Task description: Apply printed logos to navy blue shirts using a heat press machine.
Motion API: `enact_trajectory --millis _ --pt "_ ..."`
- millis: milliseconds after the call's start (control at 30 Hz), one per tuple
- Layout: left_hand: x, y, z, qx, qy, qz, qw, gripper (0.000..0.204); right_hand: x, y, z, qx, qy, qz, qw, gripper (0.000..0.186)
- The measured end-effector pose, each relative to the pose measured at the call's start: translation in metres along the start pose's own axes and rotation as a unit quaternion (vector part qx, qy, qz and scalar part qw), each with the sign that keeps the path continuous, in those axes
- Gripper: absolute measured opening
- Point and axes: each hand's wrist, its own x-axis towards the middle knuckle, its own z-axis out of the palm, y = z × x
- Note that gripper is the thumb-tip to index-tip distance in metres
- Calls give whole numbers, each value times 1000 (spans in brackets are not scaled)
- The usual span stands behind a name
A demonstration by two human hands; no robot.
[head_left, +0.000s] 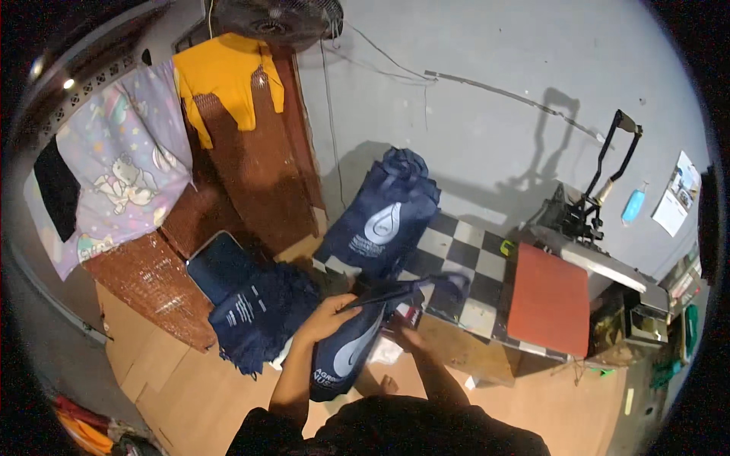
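Navy cloth makes up the bag [346, 357] that is held near the middle of the scene, its white drop print turned upward and its lower end pointing back toward the wearer. Its top edge is gripped by the left hand [327, 318], whose fingers are curled closely round the fabric. From that grip a dark strap [403, 289] is stretched to the right over the checkered table [464, 262], its far end blurred. The right hand [409, 334] is held lower, to the right of the bag, beside a small red-and-white packet [407, 313]; how far its fingers are parted, and whether anything is held, cannot be told.

For the bag to be handled well, the cloth is probably best kept pinched at the top edge, with the strap untwisted and the printed side smooth. The bag's body lies just below and to the right of the left fingers, and to the left of the right ones.

Farther off, a stack of navy bags [384, 213] is set on the table's far left part; another navy heap [258, 311] is piled to the left. An orange-red pad [549, 300] is seen at the right.
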Motion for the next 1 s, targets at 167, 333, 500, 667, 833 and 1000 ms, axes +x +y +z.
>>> enact_trajectory --millis 167,333,500,667,833,1000 --pt "93 5 -24 -88 164 -48 981 17 71 -70 -36 -48 40 -113 992 21" --pt "181 -42 -73 130 295 54 945 15 126 -141 -28 -250 142 -236 928 16" --pt "277 -89 -112 217 269 31 938 18 195 -176 -54 -397 232 -197 866 21" --pt "375 -145 -152 329 218 -41 918 18 274 -207 -52 -473 262 -241 806 21" --pt "479 -147 -187 251 214 60 942 21 369 -248 -72 -550 344 -250 718 18" --pt "579 -181 -243 359 167 26 918 48 448 -284 -48 -563 404 -197 694 19"
